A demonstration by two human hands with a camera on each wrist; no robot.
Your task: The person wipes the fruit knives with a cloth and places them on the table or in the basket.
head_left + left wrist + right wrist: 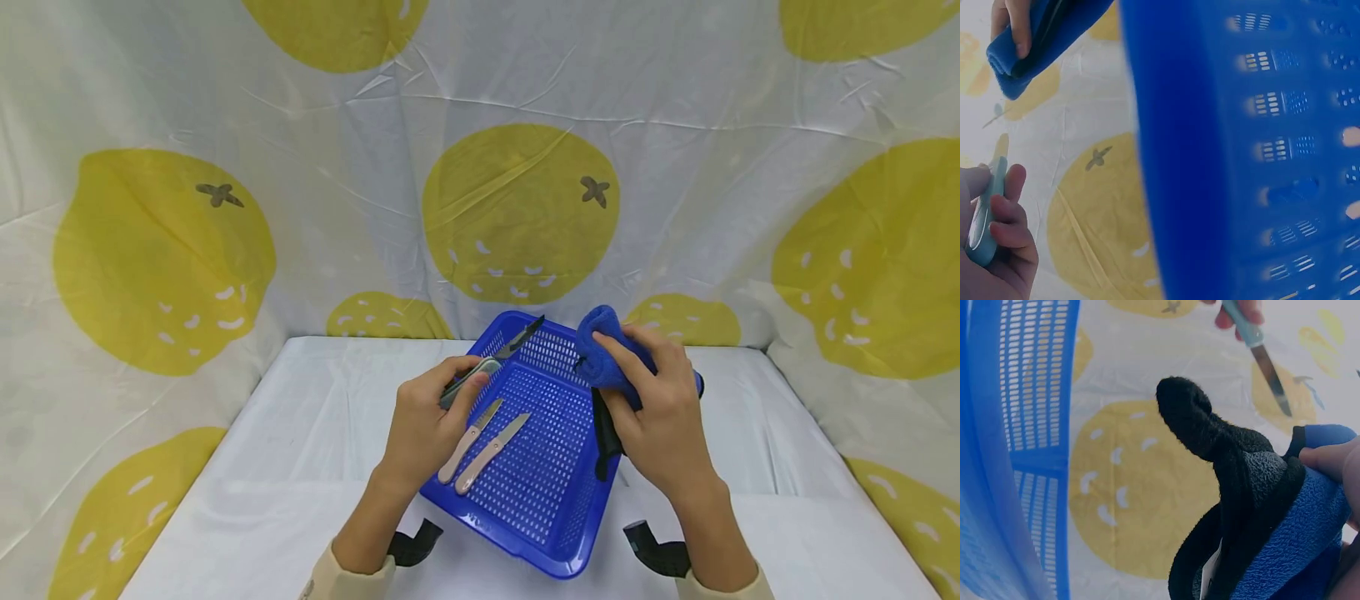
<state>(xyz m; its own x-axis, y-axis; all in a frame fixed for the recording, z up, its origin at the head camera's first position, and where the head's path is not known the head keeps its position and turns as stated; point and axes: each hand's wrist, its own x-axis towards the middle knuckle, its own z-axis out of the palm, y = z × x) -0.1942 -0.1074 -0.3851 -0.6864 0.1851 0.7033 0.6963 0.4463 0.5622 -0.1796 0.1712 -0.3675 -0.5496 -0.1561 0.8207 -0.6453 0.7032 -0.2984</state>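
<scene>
My left hand (429, 417) holds a knife (517, 340) by its pale green handle, the blade pointing up and to the right over the far part of a blue plastic basket (555, 562). In the right wrist view the same knife (1270, 375) shows its whole blade. My right hand (663, 408) grips a bunched blue cloth (600, 367) with black edging, which hangs over the basket's right side. Cloth and blade are apart. Two knives with pale pink handles, one on the left (459, 454) and one on the right (483, 467), lie in the basket.
The basket stands at an angle on a white-covered table (300, 450). Behind it hangs a white curtain (675, 83) printed with yellow lemons, which also encloses both sides. Black curved pieces, at left (415, 546) and right (656, 550), sit at the wrists.
</scene>
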